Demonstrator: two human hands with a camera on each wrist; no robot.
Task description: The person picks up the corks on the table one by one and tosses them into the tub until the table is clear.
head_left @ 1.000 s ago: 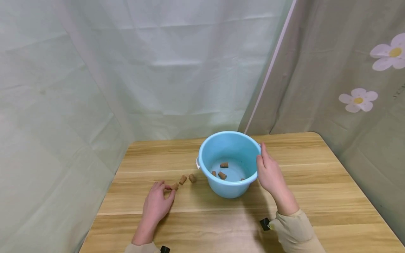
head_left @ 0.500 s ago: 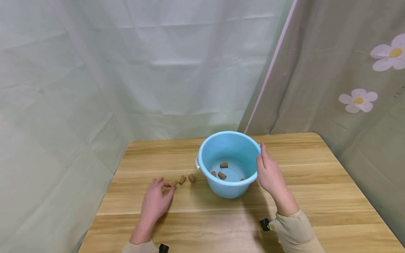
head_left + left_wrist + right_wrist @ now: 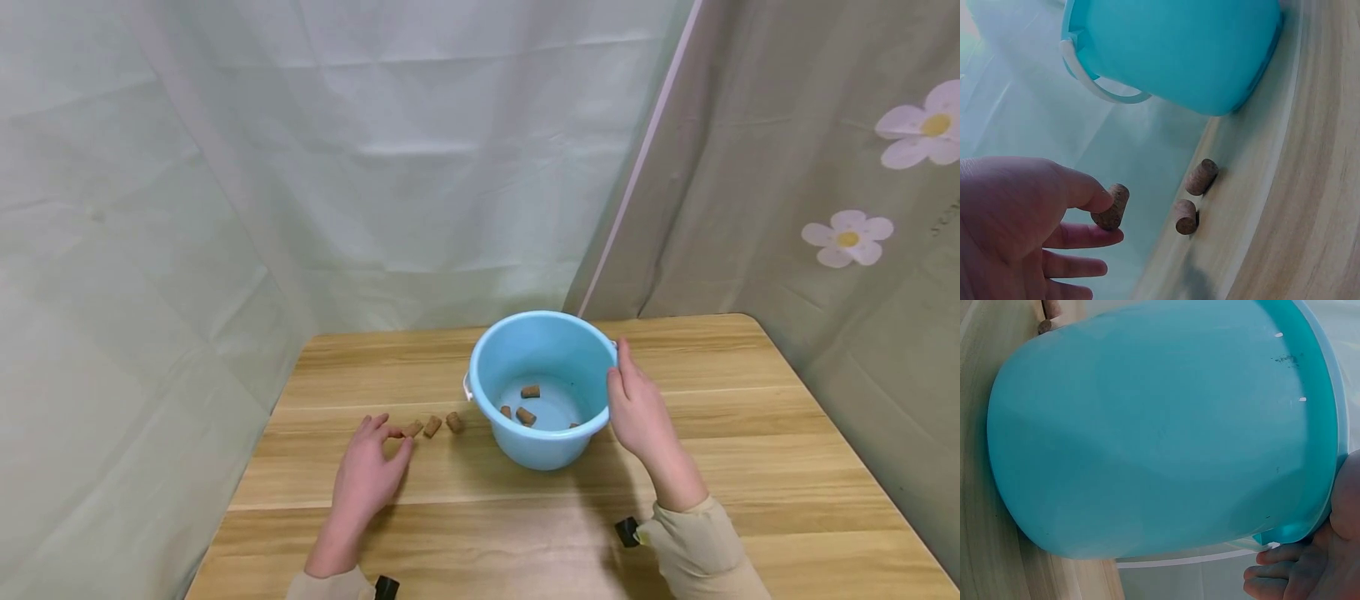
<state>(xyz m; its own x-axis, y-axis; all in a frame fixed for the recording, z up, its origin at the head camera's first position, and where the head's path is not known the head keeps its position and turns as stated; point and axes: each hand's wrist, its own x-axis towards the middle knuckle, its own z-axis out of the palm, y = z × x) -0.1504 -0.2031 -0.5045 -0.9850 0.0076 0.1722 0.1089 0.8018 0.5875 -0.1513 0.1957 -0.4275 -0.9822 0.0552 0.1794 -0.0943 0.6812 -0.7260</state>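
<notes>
A light blue bucket (image 3: 543, 454) stands upright on the table. Several brown corks, such as one cork (image 3: 531, 392), lie on its floor. My left hand (image 3: 366, 479) is left of the bucket and pinches a cork (image 3: 1112, 209) between thumb and a finger. Its other fingers extend loosely. Beside that cork, a second cork (image 3: 432, 427) and a third cork (image 3: 454, 422) lie on the wood. My right hand (image 3: 641, 417) holds the bucket's right rim, with fingers just under the rim (image 3: 1322, 394) in the right wrist view; its thumb tip is hidden there.
The wooden table (image 3: 750, 467) has pale curtains behind it and a flowered curtain (image 3: 847, 237) at the right. A white handle (image 3: 1107, 94) hangs on the bucket's left side. Small black wrist devices, one device (image 3: 627, 532) at the right sleeve, sit near both cuffs.
My left hand has shifted slightly left and away from me, with the pinched cork now closer to the two corks beside it. My right hand and the bucket stay almost unmoved.
</notes>
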